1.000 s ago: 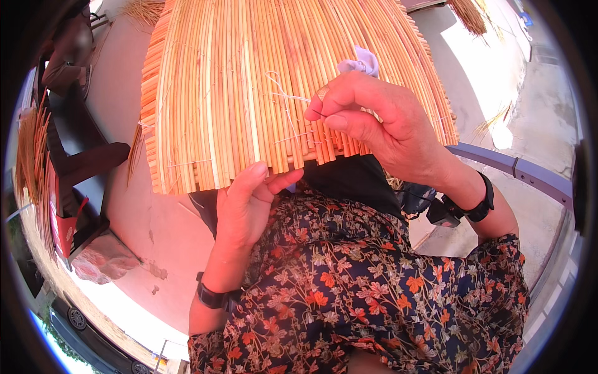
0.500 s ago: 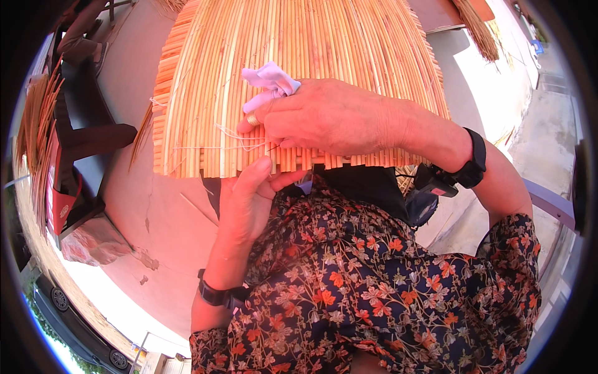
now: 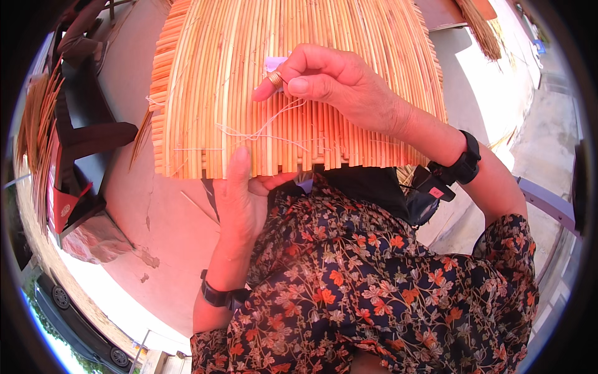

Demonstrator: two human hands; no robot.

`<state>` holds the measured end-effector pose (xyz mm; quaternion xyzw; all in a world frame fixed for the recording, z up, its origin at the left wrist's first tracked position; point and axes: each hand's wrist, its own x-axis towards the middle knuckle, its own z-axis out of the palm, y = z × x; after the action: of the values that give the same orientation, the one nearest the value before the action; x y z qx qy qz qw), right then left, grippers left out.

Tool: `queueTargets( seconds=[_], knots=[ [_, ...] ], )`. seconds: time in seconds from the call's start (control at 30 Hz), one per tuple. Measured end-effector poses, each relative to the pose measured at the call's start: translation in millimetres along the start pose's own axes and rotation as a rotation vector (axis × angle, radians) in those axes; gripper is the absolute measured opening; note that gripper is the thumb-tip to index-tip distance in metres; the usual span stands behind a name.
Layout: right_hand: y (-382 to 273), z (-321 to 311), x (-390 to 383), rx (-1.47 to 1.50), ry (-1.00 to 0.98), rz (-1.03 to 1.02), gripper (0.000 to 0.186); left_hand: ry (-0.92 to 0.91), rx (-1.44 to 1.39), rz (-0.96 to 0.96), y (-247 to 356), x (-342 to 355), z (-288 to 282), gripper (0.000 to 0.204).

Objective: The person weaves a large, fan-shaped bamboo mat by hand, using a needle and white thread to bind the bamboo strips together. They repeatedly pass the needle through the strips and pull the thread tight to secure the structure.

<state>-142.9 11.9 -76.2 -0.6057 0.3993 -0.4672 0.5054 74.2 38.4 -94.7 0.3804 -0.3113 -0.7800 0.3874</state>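
Note:
A mat of narrow straw-coloured reed sticks (image 3: pixel 374 43) spreads in front of me, with white thread (image 3: pixel 261 134) lying in loops near its near edge. My right hand (image 3: pixel 336 87) is raised over the mat, thumb and forefinger pinched on a thin dark needle, thread trailing down from it. A dimpled gold thimble ring (image 3: pixel 275 80) is on one finger. A pale lilac cloth (image 3: pixel 275 63) shows partly behind that hand. My left hand (image 3: pixel 243 199) holds the mat's near edge, thumb on top, other fingers partly hidden below.
A dark bench-like frame (image 3: pixel 99 134) stands at the left beside dry straw bundles (image 3: pixel 31 124). A person's leg (image 3: pixel 81 31) shows at upper left. More straw (image 3: pixel 473 31) hangs at upper right. A purple rail (image 3: pixel 548 199) is at the right; a dark car (image 3: pixel 78 321) shows at lower left.
My right hand swept left and down to the thread, then rose away with it. My left thumb has moved slightly left and up on the mat. The lilac cloth is now mostly hidden.

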Motion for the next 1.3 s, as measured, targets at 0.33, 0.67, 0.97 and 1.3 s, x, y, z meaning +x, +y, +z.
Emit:
queueTargets(
  seconds=[0.33,0.67,0.97,1.3],
  knots=[
    [-14,-48,1,0.138,0.303,-0.022,0.022,0.037,0.066,-0.025,-3,-3,-1,0.054],
    [-2,4,6,-0.457,-0.240,-0.034,0.008,0.025,-0.070,-0.044,-4,-1,2,0.056],
    [3,4,14,-0.463,-0.253,-0.087,0.008,-0.305,0.115,-0.424,-5,11,-6,0.061],
    [4,-1,22,-0.360,-0.262,-0.047,0.011,-0.177,0.028,-0.490,11,18,5,0.036]
  ],
)
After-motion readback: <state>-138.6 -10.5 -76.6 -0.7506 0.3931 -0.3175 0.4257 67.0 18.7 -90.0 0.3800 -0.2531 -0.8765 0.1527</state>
